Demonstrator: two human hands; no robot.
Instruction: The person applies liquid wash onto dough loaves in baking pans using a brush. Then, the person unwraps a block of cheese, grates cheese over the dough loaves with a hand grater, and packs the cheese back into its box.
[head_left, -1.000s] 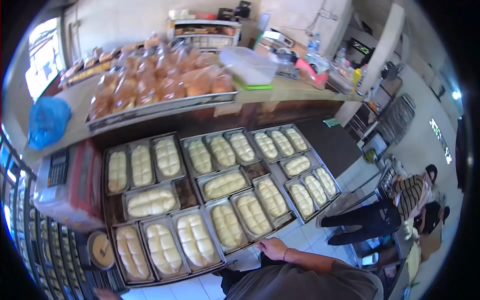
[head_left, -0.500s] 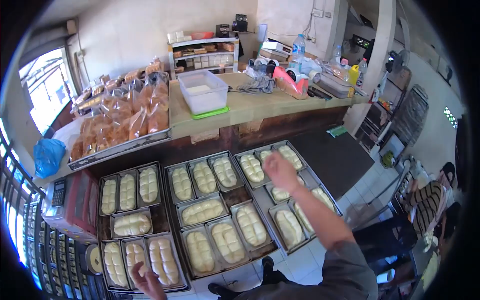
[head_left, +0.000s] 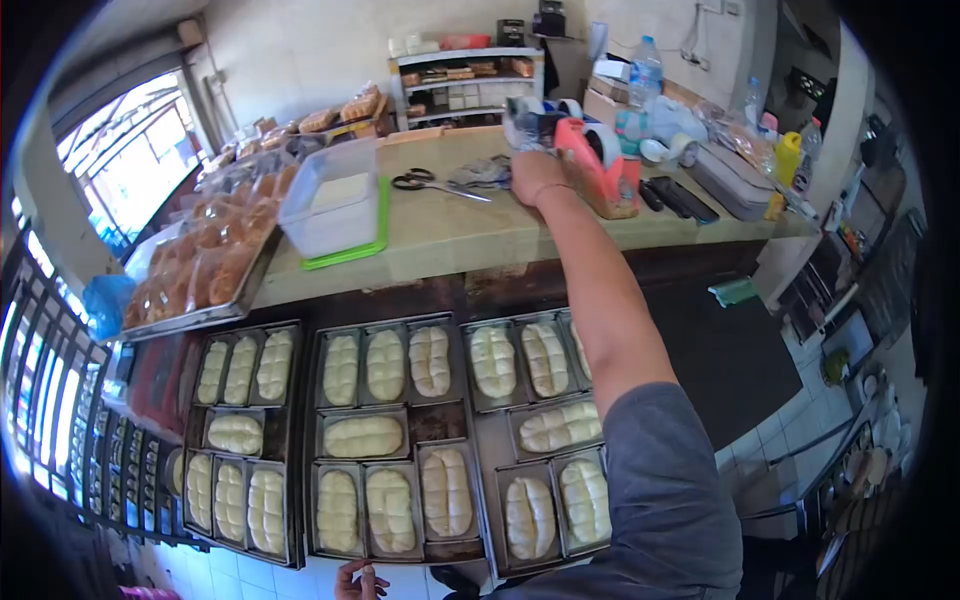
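Note:
My right hand reaches over the counter beside the red tape dispenser, next to a crumpled grey cloth. Its fingers are hidden behind the back of the hand, against a clear, shiny item. My left hand is at the bottom edge, just below the middle tray, with its fingers curled; whether anything is between them does not show. Three large dark trays hold small tins of pale segmented dough. Black-handled scissors lie on the counter, left of the cloth.
A clear plastic tub and its green lid are on the counter. Bagged bread fills a tray at the left. Bottles, a long case and black items stand at the right. A metal rack is at far left.
My right hand has moved from above the right dough tray up to the counter by the tape dispenser. My left hand is now lower, below the middle tray. The view has shifted.

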